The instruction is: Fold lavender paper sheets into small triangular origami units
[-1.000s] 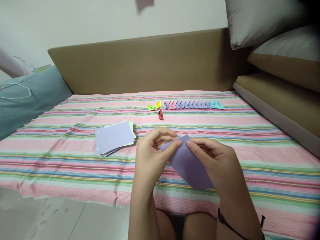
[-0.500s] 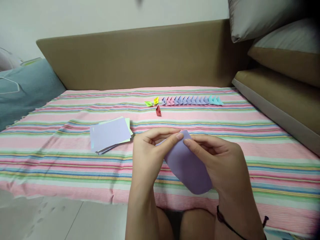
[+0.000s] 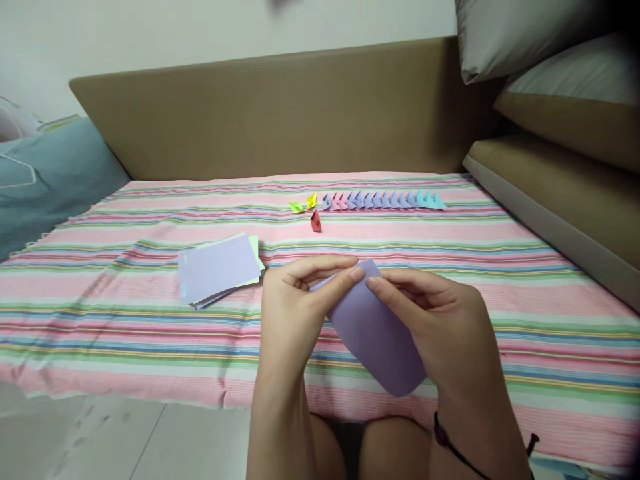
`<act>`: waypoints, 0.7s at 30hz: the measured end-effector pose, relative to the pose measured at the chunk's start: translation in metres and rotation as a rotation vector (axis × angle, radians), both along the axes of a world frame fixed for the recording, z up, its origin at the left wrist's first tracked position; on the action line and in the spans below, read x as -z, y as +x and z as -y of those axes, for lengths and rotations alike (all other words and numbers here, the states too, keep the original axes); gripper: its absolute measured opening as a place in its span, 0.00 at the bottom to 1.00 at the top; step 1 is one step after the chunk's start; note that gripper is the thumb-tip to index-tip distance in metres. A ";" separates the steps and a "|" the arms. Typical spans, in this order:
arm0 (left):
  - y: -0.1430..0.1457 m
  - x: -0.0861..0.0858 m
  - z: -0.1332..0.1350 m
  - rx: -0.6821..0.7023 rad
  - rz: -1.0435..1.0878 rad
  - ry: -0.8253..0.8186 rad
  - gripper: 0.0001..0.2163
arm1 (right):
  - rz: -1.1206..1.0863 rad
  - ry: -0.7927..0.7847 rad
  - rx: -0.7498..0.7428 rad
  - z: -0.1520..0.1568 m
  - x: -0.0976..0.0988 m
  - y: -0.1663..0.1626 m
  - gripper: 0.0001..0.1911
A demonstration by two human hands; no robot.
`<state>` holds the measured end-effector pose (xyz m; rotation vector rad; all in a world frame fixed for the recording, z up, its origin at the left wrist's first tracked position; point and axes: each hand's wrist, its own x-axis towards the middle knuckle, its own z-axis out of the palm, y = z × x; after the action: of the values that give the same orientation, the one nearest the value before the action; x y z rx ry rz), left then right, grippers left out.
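Observation:
A sheet of purple paper (image 3: 377, 340) is held up between both hands above the striped cloth. My left hand (image 3: 305, 293) pinches its upper left edge, thumb on the near face and fingers behind. On the other side, my right hand (image 3: 430, 313) grips the upper right edge, its thumb close to the left thumb. The sheet's lower end curves and hangs free toward my knees. Fingers cover parts of the top edge, so I cannot tell whether it is folded there.
A stack of coloured paper (image 3: 217, 270) lies left of my hands. Farther back are a row of folded paper pieces (image 3: 383, 200), a red folded piece (image 3: 316, 221), a yellow one (image 3: 311, 201) and a green one (image 3: 296, 207). Cushions (image 3: 565, 173) are piled at the right.
The lower end of the purple paper hangs slightly lower. Both hands keep nearly the same grip, and the view has shifted very slightly.

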<state>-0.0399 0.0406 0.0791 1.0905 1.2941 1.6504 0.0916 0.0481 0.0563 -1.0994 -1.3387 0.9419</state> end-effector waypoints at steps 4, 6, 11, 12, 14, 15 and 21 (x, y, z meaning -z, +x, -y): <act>0.000 0.000 0.000 -0.001 0.013 0.006 0.04 | 0.011 -0.028 -0.028 0.000 -0.002 0.001 0.05; 0.000 0.000 0.000 -0.005 0.019 0.003 0.04 | 0.020 -0.037 -0.037 0.000 -0.002 0.001 0.06; 0.000 0.000 0.000 -0.002 0.029 0.004 0.04 | 0.023 -0.034 -0.045 0.000 -0.004 0.001 0.07; 0.000 0.000 0.000 -0.002 0.028 0.003 0.04 | 0.025 -0.039 -0.044 0.001 -0.005 0.001 0.07; 0.000 0.000 0.000 -0.004 0.024 -0.002 0.04 | 0.029 -0.047 -0.039 0.002 -0.006 0.001 0.06; 0.001 -0.001 0.000 -0.003 0.023 -0.006 0.03 | 0.029 -0.047 -0.036 0.002 -0.006 0.001 0.06; 0.000 -0.001 0.000 -0.002 0.013 -0.017 0.03 | 0.019 -0.021 -0.040 0.000 -0.002 0.001 0.06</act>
<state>-0.0400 0.0404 0.0802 1.0668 1.2989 1.6424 0.0930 0.0478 0.0583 -1.1030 -1.3736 0.9789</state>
